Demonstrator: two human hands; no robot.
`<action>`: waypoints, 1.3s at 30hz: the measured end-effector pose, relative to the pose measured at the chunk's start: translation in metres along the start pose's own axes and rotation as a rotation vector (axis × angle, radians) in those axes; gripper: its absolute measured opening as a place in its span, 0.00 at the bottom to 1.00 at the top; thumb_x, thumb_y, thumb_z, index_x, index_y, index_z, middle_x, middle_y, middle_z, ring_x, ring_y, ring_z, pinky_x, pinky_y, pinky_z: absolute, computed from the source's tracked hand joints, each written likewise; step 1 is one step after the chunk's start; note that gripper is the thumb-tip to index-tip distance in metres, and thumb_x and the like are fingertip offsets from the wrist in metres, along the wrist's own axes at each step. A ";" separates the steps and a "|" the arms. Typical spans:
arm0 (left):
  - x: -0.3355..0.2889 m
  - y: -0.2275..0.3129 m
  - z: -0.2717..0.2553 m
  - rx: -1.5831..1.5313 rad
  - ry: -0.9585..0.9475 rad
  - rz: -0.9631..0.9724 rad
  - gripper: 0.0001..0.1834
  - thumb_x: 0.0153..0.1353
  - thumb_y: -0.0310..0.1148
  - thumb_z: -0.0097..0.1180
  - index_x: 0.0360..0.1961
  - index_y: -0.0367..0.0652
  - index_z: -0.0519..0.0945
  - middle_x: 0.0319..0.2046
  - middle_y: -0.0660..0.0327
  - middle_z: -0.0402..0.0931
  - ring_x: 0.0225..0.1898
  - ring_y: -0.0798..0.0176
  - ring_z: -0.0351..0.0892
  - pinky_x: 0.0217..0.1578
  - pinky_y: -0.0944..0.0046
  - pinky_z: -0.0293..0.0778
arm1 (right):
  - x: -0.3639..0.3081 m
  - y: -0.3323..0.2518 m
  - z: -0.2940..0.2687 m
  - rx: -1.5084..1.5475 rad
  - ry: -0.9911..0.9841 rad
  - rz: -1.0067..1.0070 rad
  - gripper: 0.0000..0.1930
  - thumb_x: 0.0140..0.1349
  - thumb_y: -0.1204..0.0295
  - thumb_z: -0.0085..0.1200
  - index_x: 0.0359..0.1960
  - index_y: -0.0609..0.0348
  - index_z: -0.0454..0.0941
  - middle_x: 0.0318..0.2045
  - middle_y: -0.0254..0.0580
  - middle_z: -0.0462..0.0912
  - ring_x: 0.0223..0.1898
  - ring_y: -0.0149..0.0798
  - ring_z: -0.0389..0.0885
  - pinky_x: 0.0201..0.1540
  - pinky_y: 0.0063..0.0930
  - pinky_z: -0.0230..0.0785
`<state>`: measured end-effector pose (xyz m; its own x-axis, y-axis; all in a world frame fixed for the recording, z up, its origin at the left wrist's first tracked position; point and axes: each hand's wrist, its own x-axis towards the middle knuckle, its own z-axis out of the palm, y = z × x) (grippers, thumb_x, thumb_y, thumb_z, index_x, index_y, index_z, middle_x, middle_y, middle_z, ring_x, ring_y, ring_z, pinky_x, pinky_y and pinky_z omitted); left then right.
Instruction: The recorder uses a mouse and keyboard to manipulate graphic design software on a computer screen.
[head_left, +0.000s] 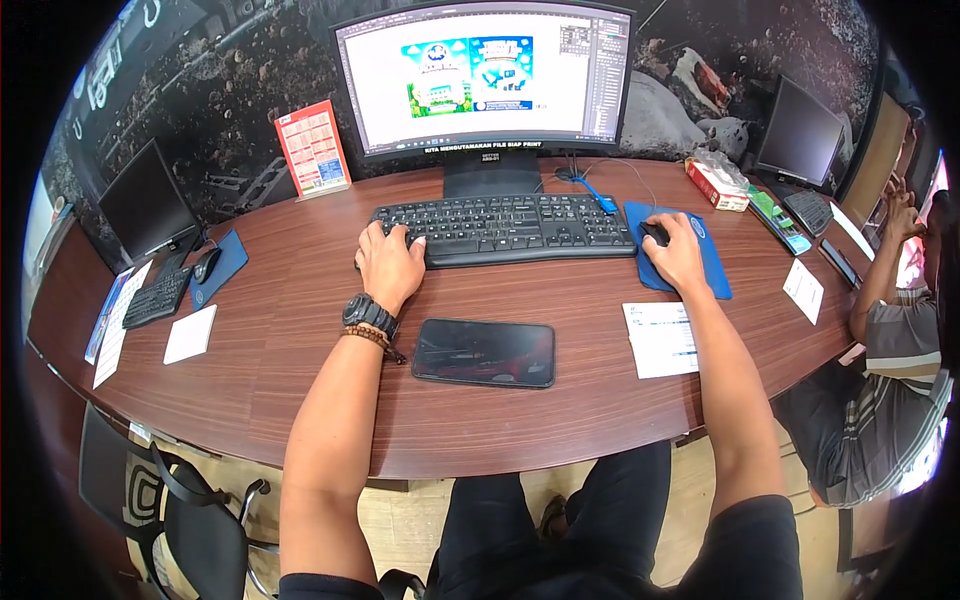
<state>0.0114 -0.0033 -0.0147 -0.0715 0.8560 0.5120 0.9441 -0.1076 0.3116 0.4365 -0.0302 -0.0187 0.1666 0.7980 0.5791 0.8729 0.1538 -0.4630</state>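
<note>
My left hand (392,266) rests at the left end of a black keyboard (515,228), its fingers apart on the keys and nothing held. My right hand (682,258) is curled over a black computer mouse (655,235), which it partly hides, on a blue mouse pad (714,272). Behind the keyboard stands a wide curved monitor (375,95), lit with a layout of two blue and green panels. A dark smartphone (484,352) lies face up between my forearms. Beside my right forearm is a white printed paper (660,342), partly covered by the arm.
A red and white calendar (314,150) stands left of the monitor. Left on the desk are another monitor (150,200) and keyboard (158,298). A tissue box (716,186) and a third monitor (802,132) stand right. A seated person (880,400) is at far right; an office chair (200,530) is lower left.
</note>
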 end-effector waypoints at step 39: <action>0.001 -0.005 0.007 0.027 0.027 -0.015 0.29 0.61 0.46 0.61 0.57 0.37 0.77 0.54 0.42 0.68 0.58 0.38 0.66 0.58 0.41 0.66 | 0.003 0.002 0.001 0.049 -0.002 0.001 0.19 0.56 0.65 0.59 0.49 0.57 0.82 0.50 0.53 0.76 0.51 0.56 0.78 0.55 0.44 0.71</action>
<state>0.0092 0.0015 -0.0216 -0.0938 0.8436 0.5287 0.9513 -0.0807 0.2976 0.4383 -0.0268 -0.0184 0.1662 0.7993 0.5774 0.8494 0.1813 -0.4956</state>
